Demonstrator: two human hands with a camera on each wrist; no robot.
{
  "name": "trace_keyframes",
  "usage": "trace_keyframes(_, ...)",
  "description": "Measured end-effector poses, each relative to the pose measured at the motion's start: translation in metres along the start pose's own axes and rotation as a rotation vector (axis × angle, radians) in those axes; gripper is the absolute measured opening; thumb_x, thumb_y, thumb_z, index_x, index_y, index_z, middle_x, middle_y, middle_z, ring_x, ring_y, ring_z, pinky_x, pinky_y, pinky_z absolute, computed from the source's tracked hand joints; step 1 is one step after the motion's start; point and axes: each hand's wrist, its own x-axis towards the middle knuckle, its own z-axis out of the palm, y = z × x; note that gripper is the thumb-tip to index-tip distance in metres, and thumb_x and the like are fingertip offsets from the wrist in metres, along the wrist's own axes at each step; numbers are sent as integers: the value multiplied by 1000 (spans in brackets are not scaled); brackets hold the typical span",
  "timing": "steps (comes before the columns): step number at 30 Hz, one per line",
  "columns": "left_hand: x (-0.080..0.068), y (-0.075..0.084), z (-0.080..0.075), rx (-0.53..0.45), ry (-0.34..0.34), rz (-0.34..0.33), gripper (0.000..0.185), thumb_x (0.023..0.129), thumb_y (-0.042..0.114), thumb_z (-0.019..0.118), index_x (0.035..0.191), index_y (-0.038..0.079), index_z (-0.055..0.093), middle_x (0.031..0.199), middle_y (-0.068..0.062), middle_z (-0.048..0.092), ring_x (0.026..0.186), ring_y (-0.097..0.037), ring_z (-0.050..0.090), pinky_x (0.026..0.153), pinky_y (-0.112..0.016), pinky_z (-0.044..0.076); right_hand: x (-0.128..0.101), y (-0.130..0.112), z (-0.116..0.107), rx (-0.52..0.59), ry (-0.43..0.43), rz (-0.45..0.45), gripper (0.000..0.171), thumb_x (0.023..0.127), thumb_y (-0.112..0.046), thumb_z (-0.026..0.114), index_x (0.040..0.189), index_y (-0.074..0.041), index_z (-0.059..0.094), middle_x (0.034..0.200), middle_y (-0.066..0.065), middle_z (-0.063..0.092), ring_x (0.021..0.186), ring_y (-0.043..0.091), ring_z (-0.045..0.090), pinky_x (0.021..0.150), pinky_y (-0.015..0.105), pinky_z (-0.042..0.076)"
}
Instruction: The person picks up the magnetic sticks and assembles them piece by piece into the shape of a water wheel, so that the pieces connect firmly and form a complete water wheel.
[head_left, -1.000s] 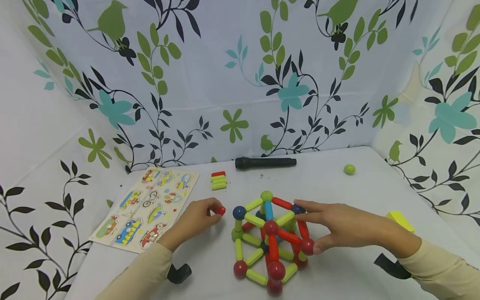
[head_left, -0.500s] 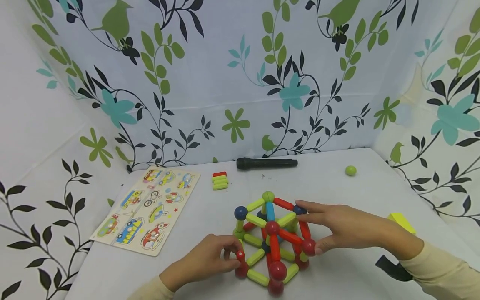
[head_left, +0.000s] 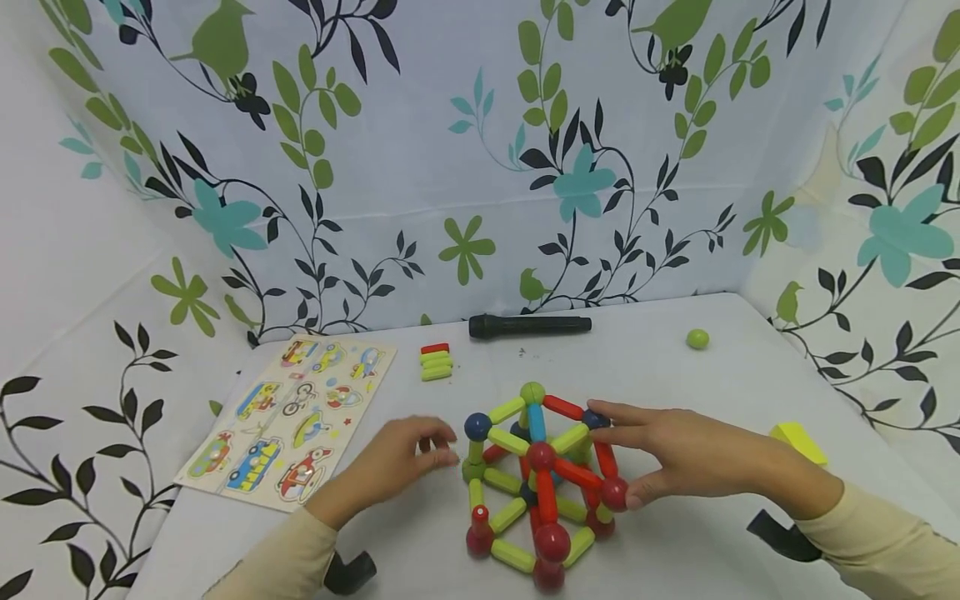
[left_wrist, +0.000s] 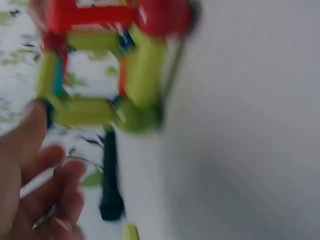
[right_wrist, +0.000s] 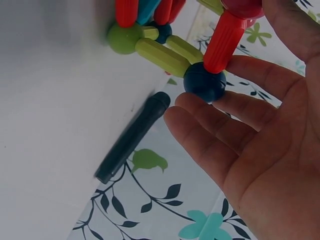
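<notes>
**Right hand steadies the rod-and-ball frame, left hand loose beside it**

The right hand has its fingers straight and spread against the right side of the rod-and-ball frame. Its fingertips touch the dark blue ball at an upper corner, and the thumb presses a red ball lower on the same side. Nothing is curled round or pinched; the hand simply rests on the structure.

The left hand lies just left of the frame with its fingers loosely bent and holding nothing. Its fingertips are near another dark blue ball at the frame's upper left corner, but the head view shows a small gap. The left wrist view is too blurred to add more.

The frame stands on the white table, near the middle and toward the near edge. It is built of yellow-green, red and blue rods joined by balls, with a green ball on top. At its near left corner a short red rod stands upright on a red ball.

Farther left lies a picture puzzle board. Beyond the frame a small stack of spare rods lies, with a black flashlight at the far edge. A loose green ball sits far right, and a yellow block lies behind the right wrist.
</notes>
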Motion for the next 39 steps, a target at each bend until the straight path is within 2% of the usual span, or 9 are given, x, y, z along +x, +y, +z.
trace_keyframes(3, 27, -22, -5, 216, 132, -98, 41, 97, 31, 70, 134, 14, 65, 128, -4, 67, 115, -24, 58, 96, -42, 52, 0, -1, -1, 2, -1, 9, 78, 81, -65, 73, 147, -27, 56, 166, 3, 32, 144, 36, 43, 99, 59, 50)
trace_keyframes(5, 45, -34, -8, 334, 150, -132, 48, 98, 28, 69, 143, 14, 59, 143, -9, 59, 127, -30, 53, 105, -46, 48, 0, -2, -2, 2, -1, 12, 78, 81, -65, 73, 147, -27, 56, 166, 2, 32, 144, 36, 43, 99, 59, 50)
trace_keyframes(9, 70, -43, -7, 472, 53, -130, 53, 101, 27, 64, 150, 11, 51, 155, -14, 47, 138, -37, 45, 111, -52, 42, 1, -3, -2, 9, -5, 10, 78, 81, -65, 72, 147, -28, 56, 166, 2, 32, 145, 35, 42, 100, 58, 50)
trace_keyframes(13, 81, -42, -2, 535, -19, -121, 53, 102, 30, 61, 148, 6, 50, 152, -16, 50, 135, -39, 47, 107, -54, 44, 0, -3, -2, 9, -4, 5, 78, 81, -65, 72, 147, -28, 56, 166, 2, 32, 144, 34, 43, 100, 56, 51)
trace_keyframes(23, 84, -45, 3, 584, 17, -184, 30, 98, 8, 64, 127, 3, 68, 120, -17, 66, 107, -31, 57, 97, -46, 51, 1, -1, -4, 15, -11, 12, 78, 81, -64, 73, 148, -29, 55, 166, 1, 31, 145, 35, 41, 100, 59, 50)
trace_keyframes(29, 80, -49, 3, 536, 50, -215, 20, 96, 7, 67, 112, 11, 76, 97, -10, 71, 84, -24, 54, 82, -41, 51, 1, -1, -3, 14, -8, 6, 77, 81, -64, 73, 148, -28, 55, 166, 1, 31, 145, 35, 42, 100, 59, 50)
trace_keyframes(31, 76, -50, 1, 527, 63, -211, 20, 95, 7, 67, 112, 12, 77, 95, -8, 73, 82, -23, 55, 80, -40, 51, 1, -1, -4, 13, -9, 4, 78, 81, -64, 73, 148, -27, 55, 166, 2, 31, 144, 35, 42, 100, 59, 50)
trace_keyframes(36, 62, -44, -2, 431, 97, -230, 19, 92, 14, 74, 111, 10, 75, 93, -4, 73, 85, -22, 56, 80, -37, 51, 1, -1, -4, 14, -12, 4, 79, 81, -65, 72, 148, -26, 55, 166, 3, 31, 144, 36, 43, 100, 58, 50)
trace_keyframes(39, 49, -31, -6, 341, 145, -216, 20, 90, 21, 77, 107, 11, 75, 89, 1, 70, 84, -18, 54, 75, -33, 49, 1, -1, -4, 12, -11, 4, 79, 81, -65, 72, 148, -27, 55, 166, 3, 31, 144, 35, 43, 100, 57, 50)
